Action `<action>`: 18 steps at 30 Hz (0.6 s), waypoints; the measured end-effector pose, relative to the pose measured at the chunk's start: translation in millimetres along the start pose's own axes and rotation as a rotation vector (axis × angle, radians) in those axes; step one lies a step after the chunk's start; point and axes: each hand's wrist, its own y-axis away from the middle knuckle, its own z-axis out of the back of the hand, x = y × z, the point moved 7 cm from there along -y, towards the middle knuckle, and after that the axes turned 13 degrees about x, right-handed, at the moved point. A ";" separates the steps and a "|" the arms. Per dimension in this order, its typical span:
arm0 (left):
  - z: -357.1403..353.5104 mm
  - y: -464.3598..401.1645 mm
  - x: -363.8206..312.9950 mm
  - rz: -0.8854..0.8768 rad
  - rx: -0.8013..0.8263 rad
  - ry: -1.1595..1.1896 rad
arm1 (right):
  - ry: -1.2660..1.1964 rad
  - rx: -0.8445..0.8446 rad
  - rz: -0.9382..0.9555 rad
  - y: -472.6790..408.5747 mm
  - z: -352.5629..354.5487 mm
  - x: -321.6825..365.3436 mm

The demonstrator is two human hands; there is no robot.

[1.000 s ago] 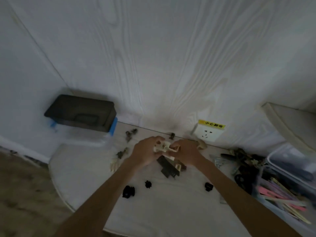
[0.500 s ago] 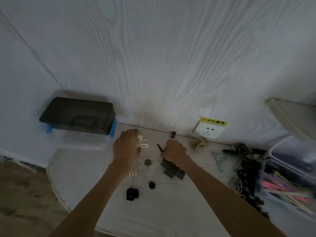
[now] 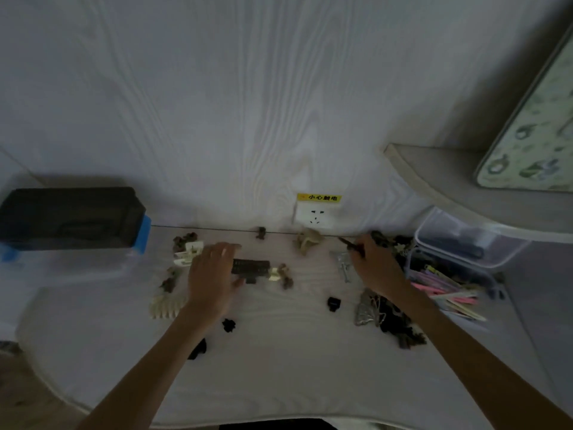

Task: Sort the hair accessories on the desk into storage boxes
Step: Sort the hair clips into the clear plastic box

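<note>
Head view: my left hand point(image 3: 210, 274) lies fingers-straight beside black comb point(image 3: 250, 268); right hand point(image 3: 372, 265), at 2 o'clock, pinches dark clip point(image 3: 348, 243).

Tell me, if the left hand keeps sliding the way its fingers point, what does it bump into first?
The left hand points up and right, toward the wall. The black comb clip already lies beside its fingers, so probably that first. Past it, the small dark clip by the wall, though depth is hard to judge.

Small dark and cream hair clips point(image 3: 250, 269) are scattered flat across the pale desk point(image 3: 279, 367); a clear storage box point(image 3: 459, 246) is set at its right edge.
</note>
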 end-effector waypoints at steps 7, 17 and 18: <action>-14.1 -34.8 -147.9 -0.366 0.175 0.139 | -0.029 0.043 -0.092 5.6 18.2 -50.2; -89.4 -81.6 -169.5 -0.195 0.386 0.275 | 0.074 -0.021 0.013 19.3 27.8 -63.6; -87.4 -78.9 -161.9 -0.170 0.424 0.324 | 0.103 -0.012 0.043 16.4 26.4 -55.9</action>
